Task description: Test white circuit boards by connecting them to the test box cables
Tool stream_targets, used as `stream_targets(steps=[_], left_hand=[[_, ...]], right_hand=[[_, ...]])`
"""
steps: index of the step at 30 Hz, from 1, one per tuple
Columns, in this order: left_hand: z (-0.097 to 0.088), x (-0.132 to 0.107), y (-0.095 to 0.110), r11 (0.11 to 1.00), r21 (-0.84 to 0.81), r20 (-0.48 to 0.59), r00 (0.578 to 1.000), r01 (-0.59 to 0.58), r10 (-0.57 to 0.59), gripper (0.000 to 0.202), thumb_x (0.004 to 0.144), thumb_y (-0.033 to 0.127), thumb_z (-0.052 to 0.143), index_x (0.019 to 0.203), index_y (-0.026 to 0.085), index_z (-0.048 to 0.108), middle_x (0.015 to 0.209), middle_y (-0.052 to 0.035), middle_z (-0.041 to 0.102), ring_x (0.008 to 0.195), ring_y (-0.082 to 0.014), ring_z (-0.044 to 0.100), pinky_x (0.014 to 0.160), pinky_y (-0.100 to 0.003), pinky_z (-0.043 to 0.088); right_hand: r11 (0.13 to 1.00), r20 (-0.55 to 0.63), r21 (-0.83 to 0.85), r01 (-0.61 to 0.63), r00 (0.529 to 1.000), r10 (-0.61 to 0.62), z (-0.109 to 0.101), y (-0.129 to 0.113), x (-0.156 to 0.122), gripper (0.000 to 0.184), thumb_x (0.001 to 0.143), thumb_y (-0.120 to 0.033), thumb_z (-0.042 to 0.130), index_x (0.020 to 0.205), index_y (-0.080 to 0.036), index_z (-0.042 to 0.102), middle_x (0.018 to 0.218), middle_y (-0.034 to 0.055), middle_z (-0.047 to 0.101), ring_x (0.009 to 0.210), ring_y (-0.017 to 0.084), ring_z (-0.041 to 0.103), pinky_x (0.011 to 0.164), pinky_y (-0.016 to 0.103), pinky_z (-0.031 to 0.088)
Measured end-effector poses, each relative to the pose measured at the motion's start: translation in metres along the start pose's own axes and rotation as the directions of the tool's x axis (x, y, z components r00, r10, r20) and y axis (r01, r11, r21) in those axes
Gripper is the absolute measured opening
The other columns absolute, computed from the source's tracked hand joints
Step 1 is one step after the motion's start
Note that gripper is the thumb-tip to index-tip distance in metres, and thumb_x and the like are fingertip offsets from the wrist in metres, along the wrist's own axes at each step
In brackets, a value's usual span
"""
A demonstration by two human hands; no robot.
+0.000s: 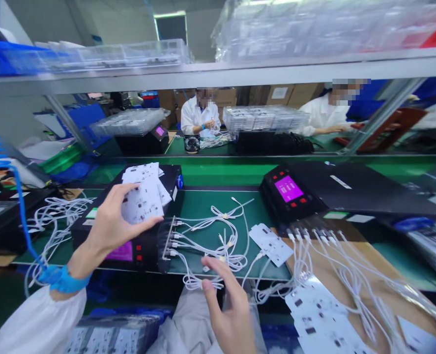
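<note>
Right hand: open, fingers curved and empty, just above a loop of white cable.

Left hand: gripping a fan of white printed cards, raised over a black tester; blue wrist strap around the wrist.

Green tabletop: tangled white cables plugged into a metal connector bar; one loose white card lies beside them.

Farther right: black tester unit with a lit magenta screen, just behind a tan board carrying more cables and a pile of white cards.
</note>
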State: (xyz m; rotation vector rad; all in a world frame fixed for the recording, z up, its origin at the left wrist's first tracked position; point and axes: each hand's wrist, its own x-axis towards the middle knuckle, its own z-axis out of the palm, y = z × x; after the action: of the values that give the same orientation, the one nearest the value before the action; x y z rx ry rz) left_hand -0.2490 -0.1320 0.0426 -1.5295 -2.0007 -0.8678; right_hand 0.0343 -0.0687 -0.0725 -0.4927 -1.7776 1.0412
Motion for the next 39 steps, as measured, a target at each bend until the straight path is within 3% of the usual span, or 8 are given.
stream_targets(steps=[7, 13, 18, 22, 26, 29, 34, 39], left_hand=[[0.072, -0.023, 0.111, 0.943, -0.271, 0.118, 0.966, -0.193, 0.231, 0.068, 0.077, 0.047, 0.083, 0.133, 0.017, 0.058, 0.129, -0.0199, 0.065, 0.119, -0.0362, 0.066, 0.103, -0.050, 0.055], [0.107, -0.008, 0.124, 0.851, -0.452, 0.418, 0.906, 0.267, -0.062, 0.104, 0.067, 0.063, 0.088, 0.151, 0.017, 0.049, 0.141, -0.0204, 0.061, 0.126, -0.0401, 0.064, 0.100, -0.051, 0.056], [0.111, 0.007, 0.108, 0.570, -0.576, 0.642, 0.756, 0.586, -0.128, 0.061, 0.084, 0.063, 0.073, 0.123, 0.016, 0.070, 0.116, -0.0137, 0.076, 0.097, -0.0293, 0.074, 0.079, -0.037, 0.060], [0.123, 0.003, 0.099, 0.440, -0.654, 0.555, 0.785, 0.616, -0.273, 0.059, 0.078, 0.063, 0.078, 0.111, 0.015, 0.071, 0.110, -0.0134, 0.078, 0.095, -0.0289, 0.075, 0.077, -0.035, 0.060], [0.131, -0.008, 0.089, 0.508, -0.649, 0.357, 0.816, 0.566, -0.454, 0.053, 0.085, 0.061, 0.074, 0.112, 0.015, 0.070, 0.115, -0.0151, 0.077, 0.100, -0.0288, 0.075, 0.083, -0.037, 0.060], [0.134, -0.014, 0.086, 0.531, -0.632, 0.292, 0.808, 0.565, -0.512, 0.051, 0.089, 0.059, 0.071, 0.118, 0.017, 0.067, 0.122, -0.0166, 0.075, 0.110, -0.0310, 0.074, 0.091, -0.041, 0.061], [0.140, -0.020, 0.088, 0.481, -0.678, 0.251, 0.790, 0.556, -0.560, 0.066, 0.092, 0.056, 0.070, 0.145, 0.020, 0.052, 0.138, -0.0194, 0.067, 0.129, -0.0327, 0.067, 0.105, -0.048, 0.059], [0.147, -0.020, 0.089, 0.529, -0.695, 0.120, 0.804, 0.487, -0.583, 0.074, 0.095, 0.053, 0.067, 0.158, 0.025, 0.043, 0.158, -0.0155, 0.052, 0.147, -0.0316, 0.052, 0.121, -0.048, 0.047]], right_hand=[[0.806, -0.104, 0.457, -0.376, 0.877, 0.468, 0.002, 0.000, 0.062, 0.055, 0.095, -0.050, 0.071, 0.139, -0.020, 0.057, 0.134, 0.0145, 0.072, 0.121, 0.028, 0.072, 0.102, 0.042, 0.062], [0.809, -0.126, 0.402, -0.428, 0.850, 0.512, -0.043, 0.037, 0.101, 0.057, 0.076, -0.048, 0.086, 0.120, -0.020, 0.061, 0.106, 0.0107, 0.080, 0.094, 0.028, 0.078, 0.079, 0.039, 0.065], [0.803, 0.088, 0.391, -0.450, 0.887, 0.454, -0.051, 0.045, 0.130, 0.053, 0.078, -0.052, 0.083, 0.115, -0.019, 0.066, 0.100, 0.0074, 0.080, 0.084, 0.024, 0.076, 0.074, 0.036, 0.062], [0.857, 0.000, 0.019, -0.515, 0.857, 0.515, -0.060, 0.069, 0.157, 0.041, 0.098, -0.057, 0.061, 0.105, -0.018, 0.071, 0.101, 0.0102, 0.080, 0.095, 0.024, 0.076, 0.083, 0.034, 0.059], [0.528, -0.301, -0.456, -0.717, 0.682, 0.666, -0.073, 0.106, 0.179, 0.034, 0.105, -0.041, 0.056, 0.109, -0.011, 0.072, 0.126, 0.0269, 0.072, 0.126, 0.035, 0.066, 0.105, 0.044, 0.048], [0.468, -0.340, -0.479, -0.743, 0.648, 0.681, -0.065, 0.130, 0.195, 0.035, 0.101, -0.032, 0.064, 0.123, -0.004, 0.066, 0.135, 0.0344, 0.065, 0.135, 0.040, 0.058, 0.110, 0.049, 0.043], [0.523, -0.304, -0.466, -0.714, 0.684, 0.663, -0.035, 0.151, 0.219, 0.045, 0.092, -0.018, 0.072, 0.133, -0.005, 0.059, 0.131, 0.0304, 0.069, 0.131, 0.035, 0.062, 0.108, 0.043, 0.046], [0.771, -0.109, -0.379, -0.512, 0.852, 0.512, -0.021, 0.140, 0.207, 0.020, 0.098, -0.024, 0.062, 0.115, -0.017, 0.071, 0.112, 0.0109, 0.078, 0.103, 0.020, 0.072, 0.096, 0.029, 0.051]])
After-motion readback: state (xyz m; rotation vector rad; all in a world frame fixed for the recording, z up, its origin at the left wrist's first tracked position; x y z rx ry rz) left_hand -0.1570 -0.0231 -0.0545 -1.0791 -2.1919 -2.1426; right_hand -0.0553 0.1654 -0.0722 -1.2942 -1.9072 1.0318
